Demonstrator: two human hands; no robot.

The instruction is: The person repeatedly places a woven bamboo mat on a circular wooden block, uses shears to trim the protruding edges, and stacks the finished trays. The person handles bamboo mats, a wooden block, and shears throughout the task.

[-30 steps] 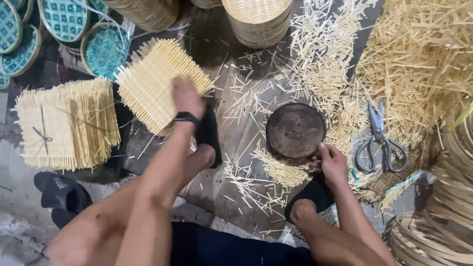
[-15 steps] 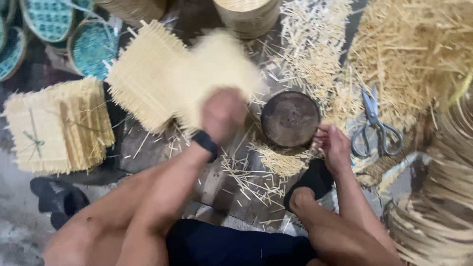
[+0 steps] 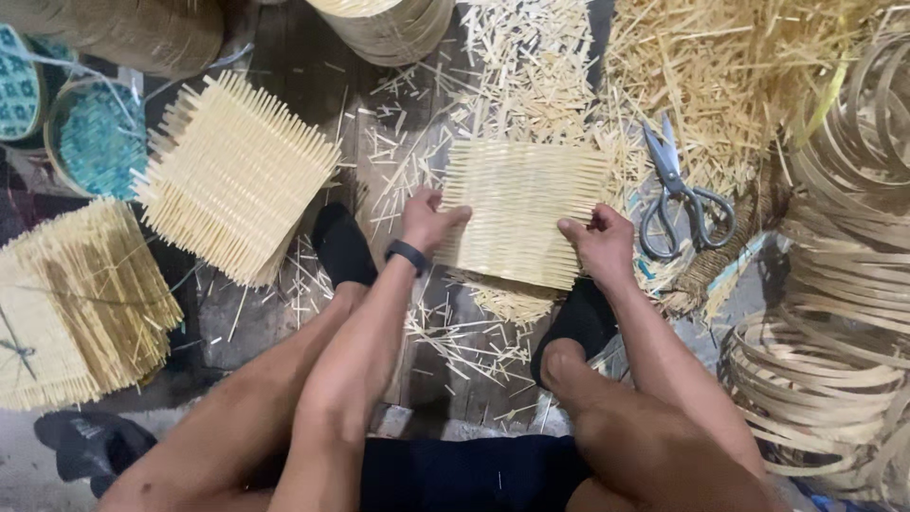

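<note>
A square woven bamboo mat (image 3: pixel 523 209) lies flat on the floor between my feet. My left hand (image 3: pixel 428 223) grips its left edge, a black band on the wrist. At the mat's lower right edge, my right hand (image 3: pixel 597 242) presses with fingers curled over it. The round dark object seen earlier is hidden under the mat.
A stack of woven mats (image 3: pixel 232 175) lies to the left, another tied stack (image 3: pixel 76 303) further left. Scissors (image 3: pixel 678 194) rest to the right. Bamboo hoops (image 3: pixel 834 332) pile at right, loose slivers (image 3: pixel 739 66) at the top, teal baskets (image 3: pixel 90 137) upper left.
My left hand took a mat off the left stack and carried it right. It now lies over the round dark object, with both hands on its edges.
</note>
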